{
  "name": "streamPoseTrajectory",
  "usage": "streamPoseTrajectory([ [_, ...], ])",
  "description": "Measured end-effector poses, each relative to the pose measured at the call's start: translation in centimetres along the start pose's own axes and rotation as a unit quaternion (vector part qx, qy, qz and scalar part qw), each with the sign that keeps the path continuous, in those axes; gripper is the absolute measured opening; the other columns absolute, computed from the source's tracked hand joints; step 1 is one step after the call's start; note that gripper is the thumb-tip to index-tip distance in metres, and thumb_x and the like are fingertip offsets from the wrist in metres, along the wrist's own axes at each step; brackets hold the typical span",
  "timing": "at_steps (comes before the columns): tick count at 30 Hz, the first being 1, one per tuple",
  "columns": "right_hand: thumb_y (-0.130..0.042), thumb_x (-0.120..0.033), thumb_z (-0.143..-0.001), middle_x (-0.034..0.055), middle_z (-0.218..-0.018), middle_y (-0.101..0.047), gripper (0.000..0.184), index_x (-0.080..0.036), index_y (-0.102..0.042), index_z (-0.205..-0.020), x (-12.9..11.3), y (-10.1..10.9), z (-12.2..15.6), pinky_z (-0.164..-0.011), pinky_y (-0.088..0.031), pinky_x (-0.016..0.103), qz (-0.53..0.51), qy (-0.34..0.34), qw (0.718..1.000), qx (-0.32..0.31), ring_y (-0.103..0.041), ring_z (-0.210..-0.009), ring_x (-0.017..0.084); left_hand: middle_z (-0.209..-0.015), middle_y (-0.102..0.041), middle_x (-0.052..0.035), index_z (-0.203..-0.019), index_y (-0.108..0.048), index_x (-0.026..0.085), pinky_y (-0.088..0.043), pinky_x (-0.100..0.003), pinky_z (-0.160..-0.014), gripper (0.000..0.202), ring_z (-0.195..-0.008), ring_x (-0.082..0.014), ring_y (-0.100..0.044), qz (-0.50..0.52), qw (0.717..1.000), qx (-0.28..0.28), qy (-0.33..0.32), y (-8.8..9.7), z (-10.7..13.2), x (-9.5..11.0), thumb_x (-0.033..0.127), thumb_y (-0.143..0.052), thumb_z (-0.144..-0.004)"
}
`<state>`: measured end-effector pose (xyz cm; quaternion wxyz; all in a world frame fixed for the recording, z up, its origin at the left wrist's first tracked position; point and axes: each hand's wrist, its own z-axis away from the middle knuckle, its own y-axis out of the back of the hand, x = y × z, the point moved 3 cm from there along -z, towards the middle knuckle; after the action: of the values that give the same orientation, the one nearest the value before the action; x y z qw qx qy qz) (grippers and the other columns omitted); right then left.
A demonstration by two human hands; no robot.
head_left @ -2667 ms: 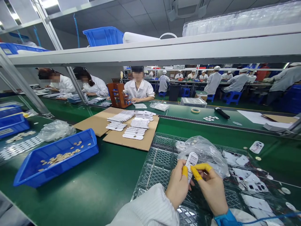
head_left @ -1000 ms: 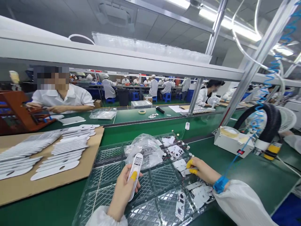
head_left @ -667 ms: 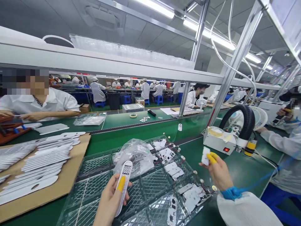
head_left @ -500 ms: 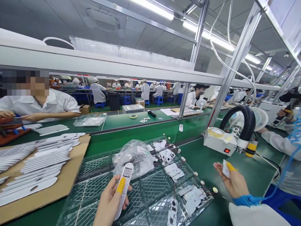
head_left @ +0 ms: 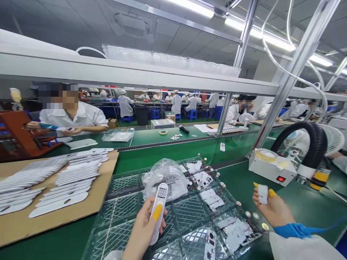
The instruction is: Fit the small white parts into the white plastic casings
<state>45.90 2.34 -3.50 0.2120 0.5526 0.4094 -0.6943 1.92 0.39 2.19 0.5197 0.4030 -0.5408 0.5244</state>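
My left hand [head_left: 142, 231] grips a slim white plastic handset [head_left: 159, 206] upright, a yellow finger cot on its thumb pressing the handset's face. My right hand [head_left: 272, 209] pinches a small white rectangular piece [head_left: 262, 194] between two yellow-capped fingers, off to the right of the tray. A clear lattice-patterned plastic tray [head_left: 121, 213] lies below and between my hands. In it sit a crumpled clear plastic bag [head_left: 162, 180] and several flat white parts [head_left: 211, 198]. A grey-white handset back [head_left: 210, 245] lies at its near edge.
To the left, white plastic strips lie stacked on a cardboard sheet [head_left: 105, 169]. A white tape machine [head_left: 271, 168] with a black hose [head_left: 306, 144] and a fan [head_left: 333, 141] stands on the green bench at right. A co-worker [head_left: 73, 115] sits across the bench.
My right hand has moved rightward and away from the tray, carrying the small white piece. The left hand still holds the handset, and the view has shifted slightly right.
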Motion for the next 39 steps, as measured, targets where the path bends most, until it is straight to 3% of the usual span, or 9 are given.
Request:
streamPoseTrajectory([
  [2,-0.052,-0.025,-0.075,0.0028,-0.067,-0.054,0.011,-0.020,-0.062,-0.075,-0.2,-4.5,1.7,-0.045,-0.046,0.025,-0.016,-0.024,0.998,-0.055,-0.049,-0.051,0.013,-0.082,-0.061,-0.0027,-0.100,-0.047,0.020,-0.046,-0.024,-0.051,0.034,-0.058,-0.0118,-0.055,0.003,1.000,-0.012,-0.007,-0.1,0.1,0.0,0.039,-0.060,-0.075],
  [5,-0.074,-0.024,-0.063,0.0036,-0.085,-0.062,0.030,-0.018,-0.065,-0.091,-0.5,-11.6,6.3,-0.068,-0.049,0.024,0.001,-0.052,0.985,-0.165,-0.057,-0.079,0.017,-0.095,-0.060,-0.0068,-0.110,-0.045,0.019,-0.048,-0.026,-0.062,0.037,-0.070,-0.0137,-0.058,0.007,0.999,-0.037,-0.020,-0.3,0.4,-0.2,0.030,-0.058,-0.077],
  [7,-0.074,-0.030,-0.067,0.0031,-0.088,-0.063,0.031,-0.018,-0.064,-0.094,-0.5,-15.8,9.9,-0.074,-0.047,0.024,0.086,-0.043,0.958,-0.269,-0.055,-0.084,0.017,-0.103,-0.058,-0.0098,-0.114,-0.043,0.019,-0.048,-0.028,-0.065,0.040,-0.074,-0.0148,-0.059,0.020,0.998,-0.063,-0.025,-0.5,0.7,-0.4,0.026,-0.058,-0.077],
  [9,-0.074,-0.033,-0.067,0.0042,-0.086,-0.064,0.033,-0.018,-0.063,-0.094,-0.2,-18.7,12.7,-0.069,-0.049,0.028,0.121,-0.045,0.934,-0.332,-0.057,-0.081,0.019,-0.109,-0.055,-0.0121,-0.114,-0.044,0.018,-0.049,-0.029,-0.063,0.040,-0.071,-0.0150,-0.060,0.036,0.995,-0.090,-0.016,-0.8,0.9,-0.6,0.026,-0.058,-0.077],
  [12,-0.079,-0.032,-0.061,0.0041,-0.080,-0.062,0.039,-0.017,-0.062,-0.093,1.0,-21.2,14.8,-0.063,-0.053,0.034,0.097,-0.053,0.927,-0.358,-0.058,-0.074,0.021,-0.100,-0.058,-0.0108,-0.108,-0.047,0.016,-0.048,-0.027,-0.056,0.038,-0.064,-0.0143,-0.061,0.055,0.993,-0.104,-0.001,-1.0,1.0,-1.0,0.028,-0.061,-0.075],
  [17,-0.079,-0.027,-0.062,0.0044,-0.087,-0.060,0.037,-0.019,-0.061,-0.093,3.0,-22.6,15.3,-0.062,-0.056,0.034,0.065,-0.034,0.927,-0.368,-0.058,-0.077,0.021,-0.074,-0.061,-0.0047,-0.099,-0.050,0.015,-0.045,-0.023,-0.052,0.038,-0.059,-0.0144,-0.061,0.076,0.994,-0.084,0.013,-0.8,0.8,-1.7,0.034,-0.066,-0.071],
  [26,-0.077,-0.030,-0.065,0.0053,-0.090,-0.059,0.041,-0.019,-0.057,-0.099,3.7,-23.1,15.5,-0.068,-0.055,0.034,0.119,-0.028,0.913,-0.390,-0.056,-0.084,0.022,-0.093,-0.061,-0.0102,-0.097,-0.049,0.015,-0.045,-0.021,-0.049,0.036,-0.062,-0.0146,-0.063,0.097,0.990,-0.105,0.012,-0.8,0.9,-1.5,0.034,-0.066,-0.071],
  [31,-0.074,-0.031,-0.068,0.0038,-0.085,-0.057,0.041,-0.019,-0.055,-0.102,4.5,-23.0,15.3,-0.068,-0.052,0.030,0.142,0.025,0.908,-0.393,-0.054,-0.081,0.020,-0.102,-0.061,-0.0122,-0.097,-0.049,0.015,-0.042,-0.018,-0.046,0.036,-0.062,-0.0133,-0.063,0.108,0.987,-0.117,0.002,-0.9,1.1,-1.3,0.031,-0.067,-0.071],
  [39,-0.070,-0.036,-0.072,0.0044,-0.087,-0.055,0.041,-0.020,-0.052,-0.106,4.7,-22.6,15.7,-0.070,-0.052,0.033,0.192,0.071,0.903,-0.379,-0.055,-0.082,0.021,-0.095,-0.063,-0.0106,-0.095,-0.050,0.015,-0.038,-0.017,-0.042,0.028,-0.055,-0.0111,-0.062,0.081,0.993,-0.089,0.005,-1.0,0.9,-1.2,0.037,-0.056,-0.079],
])
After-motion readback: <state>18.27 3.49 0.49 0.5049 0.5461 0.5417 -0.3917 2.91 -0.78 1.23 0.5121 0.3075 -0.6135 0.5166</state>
